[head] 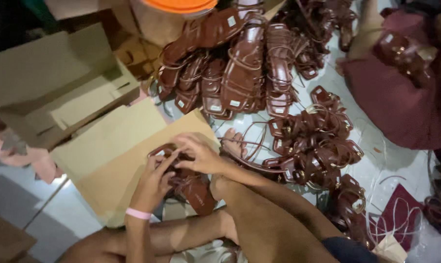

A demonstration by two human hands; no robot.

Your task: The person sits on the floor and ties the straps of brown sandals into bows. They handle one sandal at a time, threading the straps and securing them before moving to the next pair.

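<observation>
Down on the cardboard sheet (123, 160), a brown strappy sandal (193, 187) sits between both hands: left hand (154, 182) fingers clamped on its near edge, right hand (198, 156) fingers curled over its straps, sandal piles (240, 73) beyond.

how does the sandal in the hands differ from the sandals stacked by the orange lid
The sandal in the hands lies alone on flat cardboard, gripped by the left hand and right hand; the stacked sandals lie untouched in an overlapping heap. Pale stickers show on the stacked soles; none is clear on the held one. Both are dark reddish-brown and strappy.
</observation>
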